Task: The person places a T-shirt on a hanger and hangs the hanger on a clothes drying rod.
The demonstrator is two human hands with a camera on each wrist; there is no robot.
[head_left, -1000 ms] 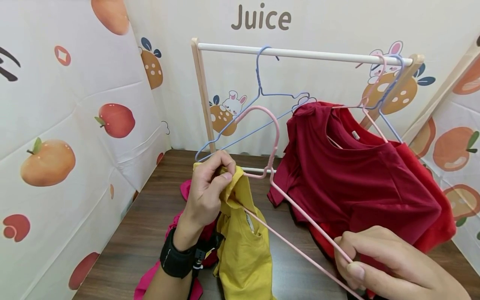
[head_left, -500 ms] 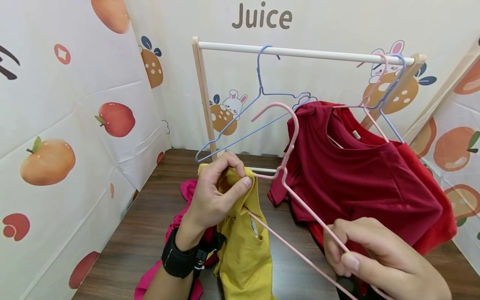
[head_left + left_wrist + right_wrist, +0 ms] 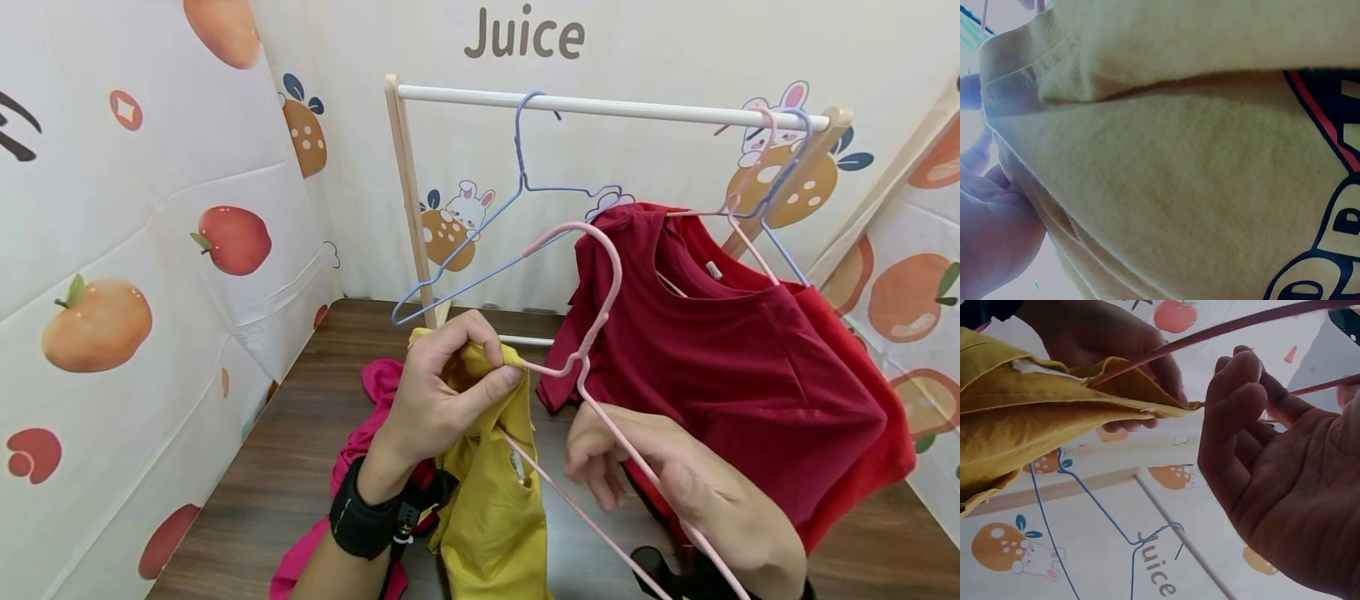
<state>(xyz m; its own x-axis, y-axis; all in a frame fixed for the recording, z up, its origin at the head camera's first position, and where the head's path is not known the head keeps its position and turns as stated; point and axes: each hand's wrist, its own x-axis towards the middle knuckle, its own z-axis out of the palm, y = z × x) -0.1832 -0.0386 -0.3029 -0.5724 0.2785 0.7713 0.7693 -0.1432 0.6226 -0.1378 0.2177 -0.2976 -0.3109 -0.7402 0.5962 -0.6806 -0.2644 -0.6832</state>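
Observation:
My left hand (image 3: 442,400) pinches the neckline of a yellow T-shirt (image 3: 491,533) between thumb and fingers. One arm of a pink hanger (image 3: 617,279) runs into that neckline, its hook upright; the other arm extends out toward the lower right. Close up in the left wrist view, the shirt (image 3: 1166,162) fills most of the picture and shows a dark printed design. My right hand (image 3: 705,483) lies at the hanger's free arm, fingers loose and slightly bent, the wire crossing between thumb and palm. In the right wrist view the right hand's fingers (image 3: 1235,406) hold nothing.
A rack with a white rail (image 3: 637,107) stands behind. A bare blue hanger (image 3: 480,223) hangs on its left. At its right hang a dark red shirt (image 3: 720,358) and a bright red garment (image 3: 877,417). A magenta garment (image 3: 360,450) lies on the wooden table (image 3: 300,417).
The pink hanger's hook has shifted right, with the left hand following slightly. My right hand has released its pinch on the hanger's free arm and moved left along it, fingers loosened.

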